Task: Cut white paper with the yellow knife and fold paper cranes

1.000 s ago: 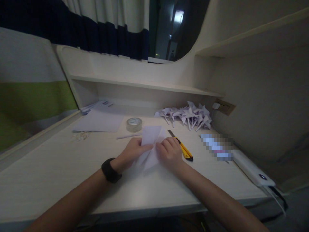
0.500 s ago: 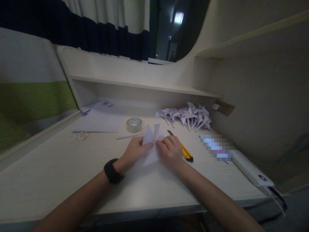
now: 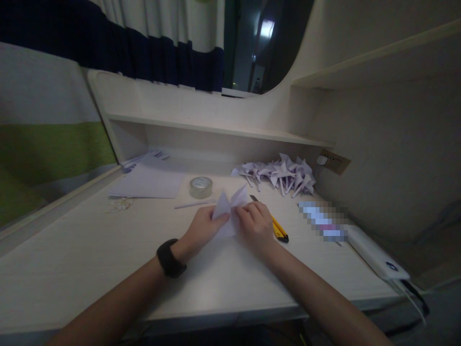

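A small cut sheet of white paper (image 3: 226, 229) is held up over the desk between both hands, its pointed flaps standing upward. My left hand (image 3: 203, 225), with a black band on the wrist, pinches the paper's left side between thumb and fingers. Closed on its right side near the middle is my right hand (image 3: 255, 222); its fingertips partly hide the paper. A yellow utility knife (image 3: 279, 229) lies just right of that hand, blade out. Behind my left hand lie a thin rolled paper stick (image 3: 190, 204) and a roll of clear tape (image 3: 200, 187).
Several white paper pinwheels (image 3: 284, 173) are heaped at the back right. A stack of white paper (image 3: 149, 178) lies at the back left, with a small pile of pale bits (image 3: 121, 205) before it. A white power bank (image 3: 374, 252) with cables and a blurred-out object (image 3: 322, 221) sit right.
The paper's upper right flap has swung outward to the right, and its lower corner no longer hangs as low. Both hands stay in nearly the same place, gripping the paper.
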A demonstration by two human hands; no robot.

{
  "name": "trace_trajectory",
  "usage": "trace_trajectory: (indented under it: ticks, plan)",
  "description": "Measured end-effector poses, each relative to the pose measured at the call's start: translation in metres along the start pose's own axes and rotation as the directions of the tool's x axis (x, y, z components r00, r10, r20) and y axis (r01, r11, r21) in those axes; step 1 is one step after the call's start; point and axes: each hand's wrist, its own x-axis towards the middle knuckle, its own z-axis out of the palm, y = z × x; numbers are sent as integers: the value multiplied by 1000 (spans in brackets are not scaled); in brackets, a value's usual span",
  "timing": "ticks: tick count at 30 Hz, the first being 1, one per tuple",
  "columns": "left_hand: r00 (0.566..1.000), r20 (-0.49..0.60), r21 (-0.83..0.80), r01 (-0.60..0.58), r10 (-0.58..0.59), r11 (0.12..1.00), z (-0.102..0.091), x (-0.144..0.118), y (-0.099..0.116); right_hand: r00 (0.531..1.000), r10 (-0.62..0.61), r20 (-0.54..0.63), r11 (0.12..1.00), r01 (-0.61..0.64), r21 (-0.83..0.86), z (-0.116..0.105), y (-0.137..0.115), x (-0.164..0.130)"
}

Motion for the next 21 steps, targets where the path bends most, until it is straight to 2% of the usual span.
trace_trajectory:
  ticks: [2,4,6,7,8,9,10,11,14,16,17,19,21]
  plan:
    - [992,-32,145,-113,119,983,3,-1,-1,992,127,-26,988,-124,94,3,-2,0]
    - [959,-48,254,-257,278,932,7,-4,-4,948,319,-23,924,-305,228,6,-5,2]
    - [915,-39,330,-369,403,869,11,-7,-9,864,498,68,786,-483,386,8,-7,4]
    - [897,-24,360,-403,441,841,12,-8,-12,825,550,130,708,-543,451,8,-7,5]
    - [886,-9,387,-425,464,818,13,-8,-14,801,571,182,650,-576,495,8,-7,6]
    - [878,0,407,-436,478,802,14,-9,-16,795,571,204,631,-584,511,8,-7,6]
    - [874,4,421,-441,485,792,14,-9,-17,810,556,186,657,-566,498,8,-6,6]
    - [874,3,429,-440,486,789,14,-9,-18,843,522,132,722,-519,457,8,-4,5]
    - [895,-11,414,-403,447,816,13,-8,-14,962,269,-40,943,-255,212,7,1,1]
    - [918,-19,393,-358,396,847,13,-8,-10,991,116,-59,990,-110,93,7,2,-1]
    - [926,-21,386,-341,378,857,13,-9,-9,993,101,-57,992,-97,75,7,2,-2]
    - [925,-23,389,-341,379,856,14,-10,-9,976,210,-64,971,-200,128,7,-1,-1]
    - [903,-15,417,-384,428,824,15,-11,-12,905,425,-23,873,-403,275,7,-6,2]
